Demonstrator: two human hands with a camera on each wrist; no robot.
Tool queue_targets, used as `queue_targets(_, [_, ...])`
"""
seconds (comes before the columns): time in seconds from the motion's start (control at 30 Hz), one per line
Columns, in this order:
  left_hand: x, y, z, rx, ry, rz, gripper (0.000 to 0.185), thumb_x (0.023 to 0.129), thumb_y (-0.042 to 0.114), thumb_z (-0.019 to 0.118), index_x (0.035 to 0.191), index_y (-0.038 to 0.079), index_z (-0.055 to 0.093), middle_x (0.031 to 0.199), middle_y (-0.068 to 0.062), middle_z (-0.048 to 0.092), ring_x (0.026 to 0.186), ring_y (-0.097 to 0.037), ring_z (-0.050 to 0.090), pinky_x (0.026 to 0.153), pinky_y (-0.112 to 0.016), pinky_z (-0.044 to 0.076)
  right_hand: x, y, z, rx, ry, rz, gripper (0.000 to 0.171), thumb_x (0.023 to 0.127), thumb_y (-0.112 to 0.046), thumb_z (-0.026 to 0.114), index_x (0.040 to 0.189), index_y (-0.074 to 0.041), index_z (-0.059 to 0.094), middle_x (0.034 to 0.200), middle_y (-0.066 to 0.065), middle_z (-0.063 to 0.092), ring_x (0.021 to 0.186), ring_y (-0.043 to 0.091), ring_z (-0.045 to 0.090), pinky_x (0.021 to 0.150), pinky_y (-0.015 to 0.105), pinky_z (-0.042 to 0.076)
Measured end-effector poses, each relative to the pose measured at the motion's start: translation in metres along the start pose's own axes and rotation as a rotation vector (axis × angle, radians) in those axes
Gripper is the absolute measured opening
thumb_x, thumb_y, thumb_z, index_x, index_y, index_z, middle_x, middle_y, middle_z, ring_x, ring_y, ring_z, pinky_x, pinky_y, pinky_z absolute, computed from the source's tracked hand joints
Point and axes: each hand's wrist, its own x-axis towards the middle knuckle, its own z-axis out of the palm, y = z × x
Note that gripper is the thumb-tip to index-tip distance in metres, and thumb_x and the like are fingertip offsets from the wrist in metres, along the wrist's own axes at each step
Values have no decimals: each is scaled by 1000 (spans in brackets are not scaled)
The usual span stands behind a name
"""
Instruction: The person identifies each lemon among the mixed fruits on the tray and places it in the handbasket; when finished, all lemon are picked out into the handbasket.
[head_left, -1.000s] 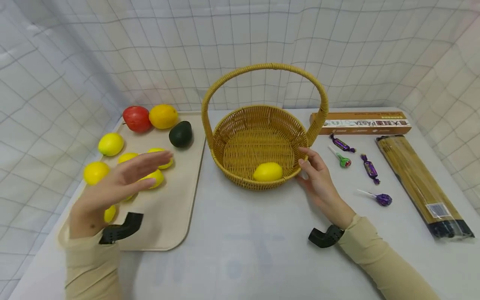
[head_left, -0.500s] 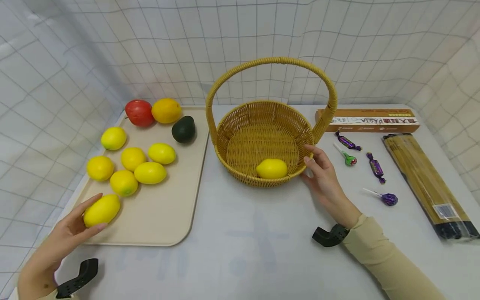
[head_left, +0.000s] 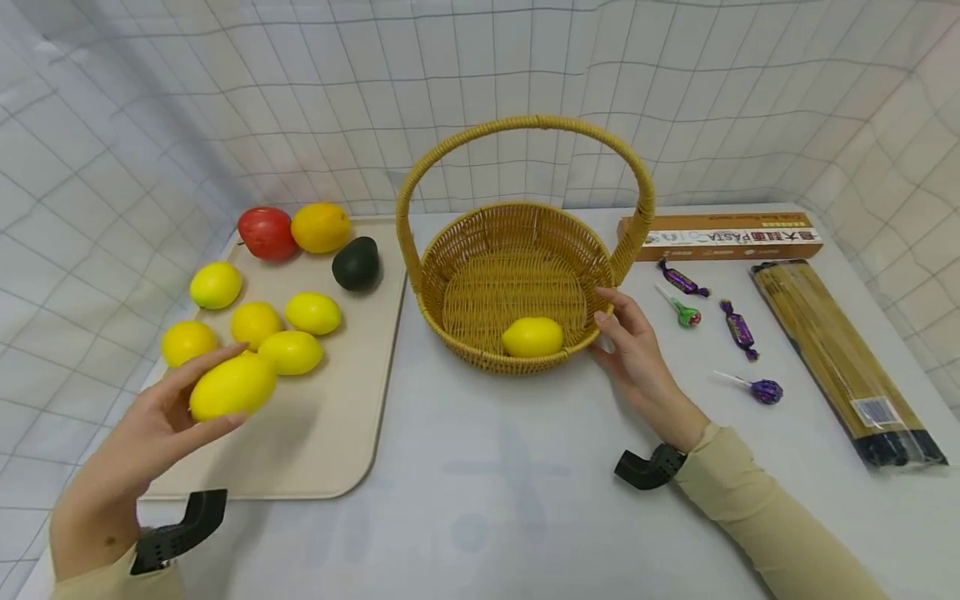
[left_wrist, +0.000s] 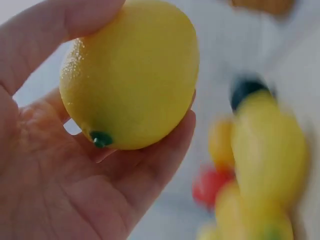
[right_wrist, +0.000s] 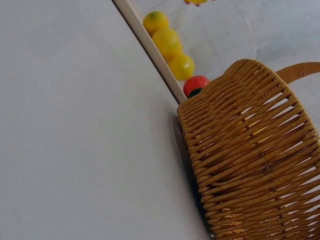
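Observation:
My left hand [head_left: 138, 437] holds a yellow lemon [head_left: 234, 388] above the near left part of a cream tray [head_left: 333, 450]. In the left wrist view the lemon [left_wrist: 135, 75] sits between thumb and fingers, its green tip toward the palm. My right hand [head_left: 637, 371] grips the right rim of a woven basket [head_left: 513, 287] with a tall arched handle. One lemon [head_left: 532, 337] lies inside the basket at its near side. The right wrist view shows the basket's outer wall [right_wrist: 250, 165], with the right hand itself out of that view.
Several more lemons [head_left: 313, 313], a red fruit [head_left: 267, 233], an orange-yellow fruit [head_left: 321, 227] and a dark green avocado [head_left: 356, 264] lie on the tray. Right of the basket are a pasta box [head_left: 727, 236], wrapped candies [head_left: 738, 329], lollipops [head_left: 765, 391] and a noodle packet [head_left: 840, 354].
My left hand reached down to the tray's near left corner, took hold of a lemon there, and has lifted it up and rightward. The right hand has stayed on the basket rim.

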Motion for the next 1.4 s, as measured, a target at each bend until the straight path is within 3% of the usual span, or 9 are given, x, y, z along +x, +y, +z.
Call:
queue_targets(0.13, [58, 51, 29, 1, -172, 122, 69, 84, -9, 62, 145, 11, 35, 139, -6, 42, 112, -16, 49, 87, -17, 45, -1, -1, 0, 5, 12, -1, 24, 99, -9, 45, 113, -26, 55, 153, 1, 17, 138, 23, 19, 107, 54, 23])
queue_targets(0.23, [107, 70, 59, -42, -311, 216, 65, 84, -1, 67, 142, 13, 40, 136, -5, 46, 110, -21, 49, 89, -24, 45, -1, -1, 0, 9, 14, 2, 25, 99, -8, 44, 113, -27, 54, 153, 0, 17, 138, 22, 19, 107, 54, 23])
queue_targets(0.4, [178, 76, 115, -108, -498, 246, 62, 84, 10, 71, 140, 16, 45, 135, 1, 48, 108, -23, 50, 90, -36, 45, 0, 2, 0, 19, 0, -4, 23, 99, -9, 45, 114, -25, 53, 153, 0, 17, 138, 22, 20, 107, 53, 25])
queue_targets(0.57, [212, 59, 145, -43, -634, 207, 59, 84, 17, 71, 138, 18, 47, 136, 1, 48, 109, -20, 49, 91, -38, 43, 0, 6, 2, 7, -7, -3, 24, 99, -9, 45, 119, -22, 51, 154, 0, 16, 138, 22, 21, 107, 52, 26])
queue_targets(0.8, [221, 47, 141, 24, -854, 169, 58, 86, 15, 69, 139, 9, 46, 141, -5, 43, 120, -19, 43, 95, -38, 39, 0, 7, 1, -23, -10, -12, 26, 99, -12, 46, 123, -20, 49, 153, -1, 18, 138, 22, 21, 106, 52, 27])
queue_targets(0.97, [222, 51, 145, 144, -904, 107, 52, 88, 20, 68, 137, 14, 50, 139, -2, 45, 121, -18, 42, 97, -35, 38, 1, 7, 0, -24, -17, -20, 26, 99, -12, 46, 124, -21, 50, 154, -1, 16, 138, 21, 19, 107, 52, 26])
queue_targets(1.07, [221, 51, 147, 176, -905, 98, 50, 89, 18, 65, 137, 10, 50, 140, -4, 45, 126, -19, 39, 103, -36, 34, 2, 8, 0, -27, -21, -20, 26, 99, -12, 46, 123, -22, 50, 154, -2, 16, 138, 21, 18, 107, 52, 26])
queue_targets(1.2, [210, 55, 134, 148, -849, 156, 54, 91, 18, 62, 140, 4, 43, 143, -9, 42, 132, -21, 36, 107, -39, 30, 2, 8, 0, -29, -25, -19, 24, 99, -14, 48, 120, -24, 52, 154, -2, 15, 139, 21, 18, 107, 53, 25])
queue_targets(1.4, [154, 59, 67, -93, -672, 306, 58, 91, -1, 57, 144, 3, 34, 146, -12, 37, 133, -24, 36, 108, -38, 28, -1, 5, -1, -27, -30, -18, 24, 99, -15, 48, 121, -24, 52, 154, -2, 15, 139, 21, 17, 107, 54, 23])
